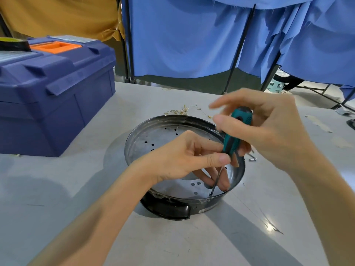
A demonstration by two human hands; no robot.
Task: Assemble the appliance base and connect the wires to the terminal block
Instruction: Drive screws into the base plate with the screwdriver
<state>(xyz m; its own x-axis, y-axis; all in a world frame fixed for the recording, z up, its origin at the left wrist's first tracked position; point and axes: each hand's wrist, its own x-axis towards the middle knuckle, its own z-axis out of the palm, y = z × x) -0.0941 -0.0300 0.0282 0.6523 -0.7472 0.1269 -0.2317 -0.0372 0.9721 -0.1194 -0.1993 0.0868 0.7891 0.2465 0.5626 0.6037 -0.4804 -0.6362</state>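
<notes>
Screwdriver tip inside metal base.

One base, one screwdriver, one toolbox, two hands

Our toolbox cut off at left, our right hand blurred at the fingertips, wires too small for us to sort, screwdriver tip indistinct

Left hand pinches the screwdriver low, right hand grips its handle top.
</notes>
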